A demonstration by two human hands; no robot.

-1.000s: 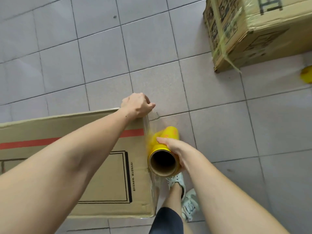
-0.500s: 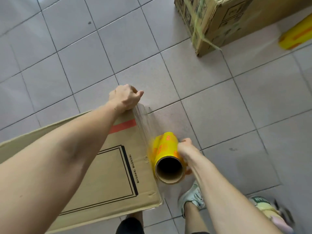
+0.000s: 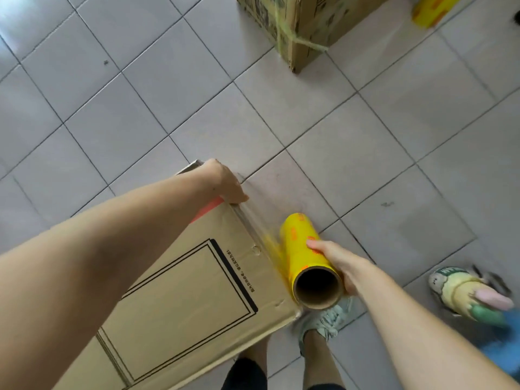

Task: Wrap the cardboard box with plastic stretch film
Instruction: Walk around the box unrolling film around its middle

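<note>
A brown cardboard box (image 3: 180,299) with a black printed frame and a red stripe fills the lower left. My left hand (image 3: 225,181) presses on its far right corner, pinning the end of the clear film there. My right hand (image 3: 334,263) grips a yellow roll of stretch film (image 3: 306,257) just right of the box, its open cardboard core facing me. A stretched sheet of film (image 3: 261,226) runs from the roll along the box's right edge up to my left hand.
A second cardboard box (image 3: 304,26) bound with twisted film stands on the grey tiled floor at the top. Another yellow roll (image 3: 430,9) lies at the top right. A colourful slipper (image 3: 467,294) is at the right edge; my shoe (image 3: 323,325) is under the roll.
The view has swung, so the box now sits more diagonally. My right hand has pulled the roll further from the box, lengthening the film. My left hand stays on the corner.
</note>
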